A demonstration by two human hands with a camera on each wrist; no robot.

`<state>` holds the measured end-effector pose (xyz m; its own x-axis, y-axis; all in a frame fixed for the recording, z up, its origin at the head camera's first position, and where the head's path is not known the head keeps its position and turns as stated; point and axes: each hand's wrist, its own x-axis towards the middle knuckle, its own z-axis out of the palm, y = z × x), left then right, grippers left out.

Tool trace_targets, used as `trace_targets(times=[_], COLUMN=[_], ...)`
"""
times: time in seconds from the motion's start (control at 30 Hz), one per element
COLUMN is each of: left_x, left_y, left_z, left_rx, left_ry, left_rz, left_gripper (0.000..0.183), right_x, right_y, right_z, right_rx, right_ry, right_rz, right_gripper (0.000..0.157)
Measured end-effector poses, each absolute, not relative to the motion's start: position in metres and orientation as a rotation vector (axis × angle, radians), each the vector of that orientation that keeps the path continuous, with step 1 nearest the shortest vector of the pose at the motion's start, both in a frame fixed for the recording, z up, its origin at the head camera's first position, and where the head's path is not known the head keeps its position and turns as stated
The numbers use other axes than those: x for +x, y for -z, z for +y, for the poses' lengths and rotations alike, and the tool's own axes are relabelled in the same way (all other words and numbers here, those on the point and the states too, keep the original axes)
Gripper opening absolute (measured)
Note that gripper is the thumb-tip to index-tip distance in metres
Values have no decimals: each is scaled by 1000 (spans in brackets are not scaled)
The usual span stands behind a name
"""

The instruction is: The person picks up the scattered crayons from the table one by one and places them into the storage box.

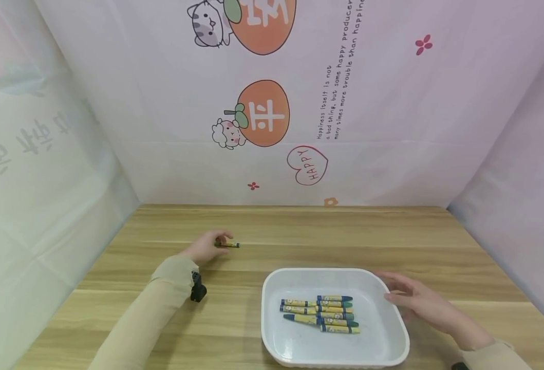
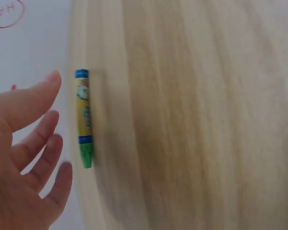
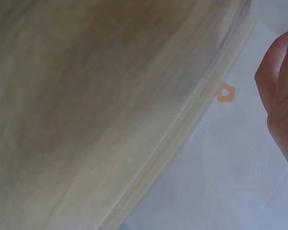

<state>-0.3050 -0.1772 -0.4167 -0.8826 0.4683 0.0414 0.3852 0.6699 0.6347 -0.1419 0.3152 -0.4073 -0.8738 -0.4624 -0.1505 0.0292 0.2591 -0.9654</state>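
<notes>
A green crayon (image 2: pixel 84 117) in a yellow and blue wrapper lies on the wooden table. My left hand (image 1: pixel 208 247) reaches over it in the head view, thumb and fingers spread apart. In the left wrist view the left hand (image 2: pixel 26 148) shows beside the crayon, fingers loosely bent, with a gap between thumb and fingers. A white plastic tray (image 1: pixel 272 344) stands nearer to me, to the right. At its right rim is my right hand (image 1: pixel 421 303), relaxed, the thumb overlapping the rim. The right wrist view shows only part of the right hand (image 3: pixel 284 91).
Several crayons (image 1: pixel 338 316) in yellow wrappers lie in the tray in two side-by-side columns, with blue, green and yellow tips. A printed white cloth (image 1: pixel 373 169) hangs behind the wooden table (image 1: pixel 345 236), and pale cloth walls stand at both sides.
</notes>
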Motion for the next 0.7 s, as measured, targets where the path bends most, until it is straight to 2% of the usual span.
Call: trace_targets(times=[0.23, 0.47, 0.7], left_x=[-309, -310, -311], left_y=[420, 423, 423], left_z=[-170, -163, -160], left_rx=[700, 608, 675], left_ry=[-873, -810, -690], left_rz=[2806, 2854, 2888], left_gripper=[42, 27, 14], right_x=[-142, -141, -142], right_y=[407, 406, 406], right_z=[315, 315, 314], right_rx=[-400, -399, -399], right_ry=[1644, 1633, 1641], right_rz=[2135, 2149, 2144], right_gripper=[49, 51, 50])
